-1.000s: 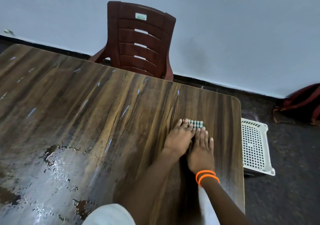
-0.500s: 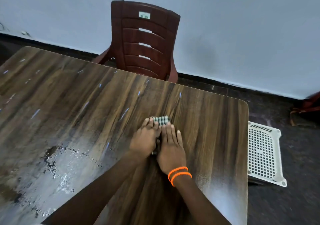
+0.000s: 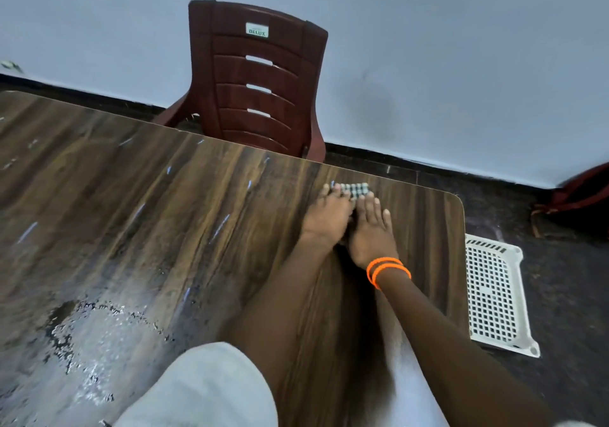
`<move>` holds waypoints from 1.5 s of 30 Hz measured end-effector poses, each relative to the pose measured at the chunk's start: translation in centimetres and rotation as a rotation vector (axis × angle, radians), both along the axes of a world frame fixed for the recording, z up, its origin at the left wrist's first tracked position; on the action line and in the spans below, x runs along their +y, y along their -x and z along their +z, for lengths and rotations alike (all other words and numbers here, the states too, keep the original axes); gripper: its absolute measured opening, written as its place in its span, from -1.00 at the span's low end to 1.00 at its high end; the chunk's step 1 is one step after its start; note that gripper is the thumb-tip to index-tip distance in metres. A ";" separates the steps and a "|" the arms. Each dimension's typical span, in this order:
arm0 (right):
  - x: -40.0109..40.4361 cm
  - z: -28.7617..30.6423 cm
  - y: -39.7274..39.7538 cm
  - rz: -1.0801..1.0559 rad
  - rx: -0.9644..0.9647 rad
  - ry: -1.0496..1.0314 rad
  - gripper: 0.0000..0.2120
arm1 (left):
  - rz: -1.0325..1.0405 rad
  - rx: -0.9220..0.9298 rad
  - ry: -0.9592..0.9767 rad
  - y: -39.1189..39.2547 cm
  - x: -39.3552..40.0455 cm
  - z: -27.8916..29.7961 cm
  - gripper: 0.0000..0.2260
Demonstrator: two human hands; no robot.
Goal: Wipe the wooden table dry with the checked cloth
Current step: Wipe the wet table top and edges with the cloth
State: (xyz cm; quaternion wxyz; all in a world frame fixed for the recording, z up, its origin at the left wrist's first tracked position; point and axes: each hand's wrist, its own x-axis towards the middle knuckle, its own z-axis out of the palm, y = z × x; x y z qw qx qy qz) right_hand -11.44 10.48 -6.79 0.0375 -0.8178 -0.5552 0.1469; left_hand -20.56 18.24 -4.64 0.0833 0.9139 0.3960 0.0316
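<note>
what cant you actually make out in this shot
Head view only:
- checked cloth: mostly hidden under the left hand and right hand; its full size and folding are unclear.
- wooden table: left and near parts cut off by the frame edges.
- Dark red thing on the floor: cut off at the right edge, so unidentifiable.

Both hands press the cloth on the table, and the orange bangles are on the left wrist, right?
Not quite. The head view shows both hands, left and right, pressing the cloth on the table, but the orange bangles are on the right wrist.
</note>
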 end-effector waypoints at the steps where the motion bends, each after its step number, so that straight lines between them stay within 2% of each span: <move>1: 1.4 -0.1 0.9 0.035 0.007 -0.003 -0.28 | 0.027 0.022 0.022 1.1 1.0 0.0 -0.63; 4: 3.9 -0.5 4.3 0.125 0.014 -0.032 -0.38 | 0.195 0.078 0.089 5.0 3.3 -0.2 -0.64; 7: 2.6 -0.8 7.1 0.194 0.002 -0.068 -0.39 | 0.212 0.172 0.074 7.7 2.6 -0.5 -0.63; 12: -3.9 -1.3 6.1 0.116 -0.044 -0.139 -0.43 | -0.003 0.160 0.048 6.8 -1.5 -0.4 -0.60; 15: -5.8 -1.2 2.7 0.000 -0.098 -0.145 -0.41 | -0.190 0.117 0.043 2.3 -2.2 -0.4 -0.64; 18: -4.9 -1.2 -1.7 -0.068 -0.115 -0.127 -0.42 | -0.237 0.087 0.020 -2.6 -1.0 -0.6 -0.67; 24: 0.4 -1.2 -6.8 -0.129 -0.088 -0.080 -0.46 | -0.084 -0.049 0.003 -7.3 1.9 1.4 -0.75; 28: 3.7 -0.7 -6.3 -0.135 -0.044 -0.085 -0.46 | -0.084 -0.034 0.021 -7.0 4.4 2.1 -0.78; 35: 8.0 -0.2 -1.8 -0.010 0.014 -0.055 -0.43 | 0.027 -0.056 0.026 -1.9 8.4 1.4 -0.71; 45: 11.7 -0.4 7.7 0.196 0.033 -0.056 -0.27 | 0.245 -0.052 0.063 8.5 11.0 0.2 -0.75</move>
